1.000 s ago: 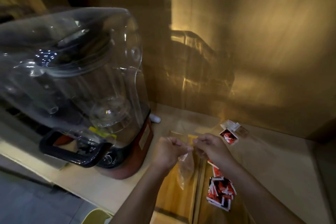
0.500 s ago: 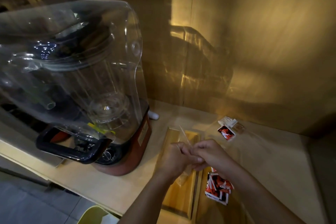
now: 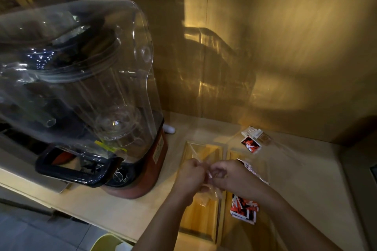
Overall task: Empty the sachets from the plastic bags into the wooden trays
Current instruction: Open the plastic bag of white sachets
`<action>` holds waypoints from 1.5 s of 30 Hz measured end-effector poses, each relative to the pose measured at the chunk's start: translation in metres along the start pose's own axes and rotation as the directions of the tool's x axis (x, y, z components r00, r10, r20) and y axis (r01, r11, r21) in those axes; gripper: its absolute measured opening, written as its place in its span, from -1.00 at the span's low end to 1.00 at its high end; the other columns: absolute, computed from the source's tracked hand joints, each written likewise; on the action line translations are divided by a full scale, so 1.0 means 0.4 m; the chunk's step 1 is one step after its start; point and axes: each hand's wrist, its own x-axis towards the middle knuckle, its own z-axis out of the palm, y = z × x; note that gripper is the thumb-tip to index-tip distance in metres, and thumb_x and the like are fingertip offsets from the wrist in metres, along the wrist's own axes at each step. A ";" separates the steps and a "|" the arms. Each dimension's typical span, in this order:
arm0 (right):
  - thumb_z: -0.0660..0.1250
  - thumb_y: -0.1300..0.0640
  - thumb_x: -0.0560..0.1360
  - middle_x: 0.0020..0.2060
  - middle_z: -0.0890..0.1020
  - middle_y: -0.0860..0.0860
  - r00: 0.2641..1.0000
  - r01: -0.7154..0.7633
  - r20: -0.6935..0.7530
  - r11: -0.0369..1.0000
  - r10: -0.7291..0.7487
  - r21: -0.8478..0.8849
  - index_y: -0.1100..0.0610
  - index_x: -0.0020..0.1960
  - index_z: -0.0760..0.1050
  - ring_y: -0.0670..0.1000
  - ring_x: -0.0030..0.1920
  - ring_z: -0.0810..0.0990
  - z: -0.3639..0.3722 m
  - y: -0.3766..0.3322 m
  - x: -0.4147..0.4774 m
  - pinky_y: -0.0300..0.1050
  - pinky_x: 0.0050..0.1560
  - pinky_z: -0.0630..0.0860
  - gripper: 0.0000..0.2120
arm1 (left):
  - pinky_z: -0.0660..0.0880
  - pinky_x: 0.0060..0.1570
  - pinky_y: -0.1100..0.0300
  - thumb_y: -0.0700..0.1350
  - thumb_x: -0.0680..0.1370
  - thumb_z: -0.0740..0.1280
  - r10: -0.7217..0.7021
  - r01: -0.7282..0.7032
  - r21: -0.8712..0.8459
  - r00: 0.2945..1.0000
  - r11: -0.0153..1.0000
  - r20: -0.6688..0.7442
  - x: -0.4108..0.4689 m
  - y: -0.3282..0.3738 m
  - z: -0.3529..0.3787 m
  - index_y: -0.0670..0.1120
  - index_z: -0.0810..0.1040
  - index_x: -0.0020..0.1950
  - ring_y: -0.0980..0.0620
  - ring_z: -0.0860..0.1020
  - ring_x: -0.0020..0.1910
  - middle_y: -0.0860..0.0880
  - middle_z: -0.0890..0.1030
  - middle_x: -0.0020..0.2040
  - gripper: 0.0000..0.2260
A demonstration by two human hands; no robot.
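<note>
My left hand [image 3: 190,175] and my right hand [image 3: 228,175] meet over the left wooden tray [image 3: 199,216], both pinching a small clear plastic bag [image 3: 210,193] that hangs crumpled between them. The left tray's floor shows bare wood. In the right wooden tray [image 3: 231,154] lie red, black and white sachets [image 3: 243,210], partly under my right forearm. Another clear plastic bag [image 3: 271,149] lies on the counter behind the trays, with a red sachet [image 3: 250,144] and some white ones near its closed end.
A large blender [image 3: 85,96] with a clear cover and red base stands on the left of the light wooden counter [image 3: 114,206], close to the left tray. A wooden wall rises behind. A small white object [image 3: 169,128] lies by the blender's base.
My hands have drawn together and the small bag, which hung long from my left hand a second ago, is now bunched up between both. The view has shifted a little.
</note>
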 end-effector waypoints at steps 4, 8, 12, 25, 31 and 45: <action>0.34 0.05 0.46 -0.18 0.59 -0.18 0.999 0.011 -0.031 1.000 -0.011 -0.007 -0.01 0.05 0.54 -0.25 -0.24 0.56 0.005 -0.004 -0.002 -0.46 -0.33 0.42 -0.83 | 0.51 -0.43 0.23 -0.25 0.55 0.19 0.029 -0.030 -0.019 0.997 0.999 -0.070 0.007 -0.006 -0.014 -0.22 0.55 -0.06 0.09 0.61 -0.30 -0.07 0.62 -0.27 -0.85; 0.36 0.01 0.44 -0.15 0.59 -0.16 0.999 0.008 -0.052 1.000 -0.007 0.026 -0.17 -0.10 0.49 -0.16 -0.21 0.57 0.008 0.001 -0.002 -0.28 -0.27 0.45 -0.90 | 0.53 -0.45 0.26 -0.28 0.51 0.31 0.007 -0.008 -0.137 1.000 0.991 -0.009 0.005 -0.009 -0.033 -0.26 0.58 -0.16 0.09 0.60 -0.43 -0.12 0.62 -0.32 -0.91; 0.39 0.01 0.42 -0.22 0.58 -0.14 0.996 0.030 -0.083 0.999 -0.028 0.024 -0.13 -0.09 0.53 -0.21 -0.31 0.55 0.018 -0.002 -0.007 -0.35 -0.34 0.44 -0.91 | 0.44 -0.50 0.39 -0.27 0.47 0.38 0.097 -0.094 -0.180 0.995 0.979 0.006 0.000 -0.016 -0.023 -0.14 0.53 -0.34 0.21 0.55 -0.50 -0.05 0.59 -0.38 -0.82; 0.29 0.12 0.48 -0.61 0.50 -0.13 0.985 0.034 -0.168 0.998 -0.041 -0.049 -0.09 -0.48 0.43 -0.15 -0.50 0.46 0.020 0.006 -0.017 -0.15 -0.36 0.44 -0.63 | 0.35 -0.47 0.40 -0.18 0.46 0.41 0.248 -0.239 -0.134 0.967 0.962 0.056 -0.006 -0.042 -0.022 -0.07 0.44 -0.40 0.20 0.38 -0.50 0.07 0.45 -0.51 -0.74; 0.27 0.24 0.47 -0.59 0.57 -0.03 0.995 -0.104 -0.005 0.994 0.104 -0.022 0.05 -0.27 0.51 -0.09 -0.53 0.55 -0.001 0.004 -0.018 -0.15 -0.41 0.53 -0.82 | 0.34 -0.48 0.37 -0.20 0.45 0.42 0.267 -0.264 -0.080 0.964 0.961 0.017 -0.010 -0.052 -0.024 -0.08 0.40 -0.39 0.09 0.36 -0.42 -0.08 0.41 -0.40 -0.73; 0.33 0.18 0.43 -0.51 0.43 -0.09 0.992 -0.004 -0.124 0.991 -0.013 -0.137 -0.03 -0.41 0.41 -0.19 -0.48 0.38 0.030 -0.002 -0.006 -0.26 -0.39 0.33 -0.73 | 0.37 -0.35 0.20 -0.25 0.48 0.29 0.309 -0.320 0.212 0.947 0.923 0.083 -0.024 -0.053 -0.034 -0.04 0.41 -0.42 0.07 0.40 -0.40 0.01 0.44 -0.44 -0.72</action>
